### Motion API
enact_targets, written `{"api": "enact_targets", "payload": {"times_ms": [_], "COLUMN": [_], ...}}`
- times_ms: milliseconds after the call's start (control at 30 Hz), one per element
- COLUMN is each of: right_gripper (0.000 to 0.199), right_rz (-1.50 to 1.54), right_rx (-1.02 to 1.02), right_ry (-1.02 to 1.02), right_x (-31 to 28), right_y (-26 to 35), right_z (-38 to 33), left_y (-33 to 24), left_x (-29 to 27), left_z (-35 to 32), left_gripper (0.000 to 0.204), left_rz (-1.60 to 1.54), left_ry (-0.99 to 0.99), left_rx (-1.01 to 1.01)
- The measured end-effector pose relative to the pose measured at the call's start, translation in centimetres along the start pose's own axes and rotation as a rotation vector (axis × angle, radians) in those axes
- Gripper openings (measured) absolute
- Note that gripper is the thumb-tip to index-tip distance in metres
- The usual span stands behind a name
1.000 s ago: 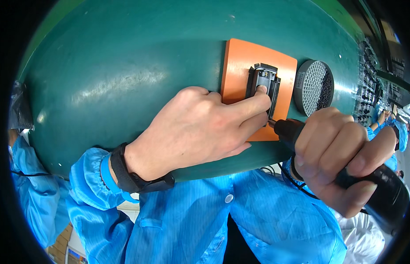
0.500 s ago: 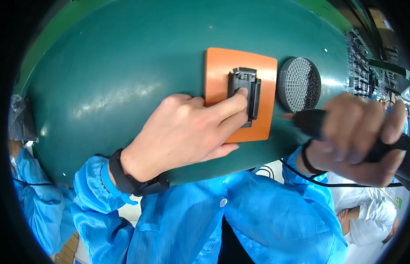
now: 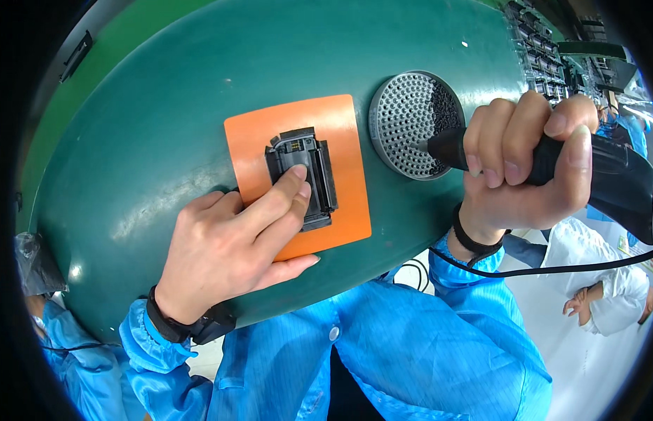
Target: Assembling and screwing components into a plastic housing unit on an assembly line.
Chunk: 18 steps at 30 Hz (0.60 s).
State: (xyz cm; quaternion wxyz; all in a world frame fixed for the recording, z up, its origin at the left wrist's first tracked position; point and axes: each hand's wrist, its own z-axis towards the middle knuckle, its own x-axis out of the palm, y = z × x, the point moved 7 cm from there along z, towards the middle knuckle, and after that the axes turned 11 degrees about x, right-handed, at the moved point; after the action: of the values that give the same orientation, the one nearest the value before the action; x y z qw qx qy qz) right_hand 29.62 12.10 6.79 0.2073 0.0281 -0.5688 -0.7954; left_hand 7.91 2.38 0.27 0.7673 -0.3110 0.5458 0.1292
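While the left hand [image 3: 225, 238] presses two close-set fingers on the black part [image 3: 321, 182] mid-frame, the right hand [image 3: 526, 158], wrapped around its driver [image 3: 614, 175], has swung to the tray [image 3: 402, 116], upper right of centre. That leaves the part tool-free.

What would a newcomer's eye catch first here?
Probably the orange plate on the green table, with the left hand touching the black assembly on it. Next, right of it, the round gray tray, small black pieces along its right side, and the black handheld tool in the right hand, its nose at the tray.
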Motion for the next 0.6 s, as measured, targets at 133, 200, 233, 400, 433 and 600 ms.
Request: {"api": "enact_targets", "payload": {"times_ms": [133, 200, 233, 400, 433, 600], "right_gripper": [0.029, 0.029, 0.029, 0.028, 0.028, 0.025], "right_rz": [0.009, -0.006, -0.022, -0.055, -0.074, -0.035], "right_rx": [0.014, 0.006, -0.005, -0.034, -0.04, -0.008], "right_ry": [0.023, 0.028, 0.036, 0.03, 0.017, 0.038], "right_x": [0.4, 0.3, 0.3, 0.5, 0.6, 2.0], "right_y": [0.2, 0.5, 0.7, 1.2, 1.3, 1.0], "right_z": [-0.4, -0.7, -0.8, -1.0, -1.0, -1.0], "left_y": [-0.1, -0.2, -0.3, -0.6, -0.6, -0.4], "left_x": [0.2, 0.2, 0.2, -0.1, -0.2, -0.6], "left_z": [-0.2, -0.1, -0.1, -0.2, -0.2, -0.5], "left_gripper": [0.062, 0.062, 0.062, 0.062, 0.062, 0.061], "left_rz": [0.007, 0.0, -0.001, 0.009, 0.012, -0.004], "left_ry": [-0.003, -0.006, -0.006, -0.027, -0.031, -0.05], "left_rx": [0.001, 0.015, 0.018, 0.023, 0.024, 0.025]}}
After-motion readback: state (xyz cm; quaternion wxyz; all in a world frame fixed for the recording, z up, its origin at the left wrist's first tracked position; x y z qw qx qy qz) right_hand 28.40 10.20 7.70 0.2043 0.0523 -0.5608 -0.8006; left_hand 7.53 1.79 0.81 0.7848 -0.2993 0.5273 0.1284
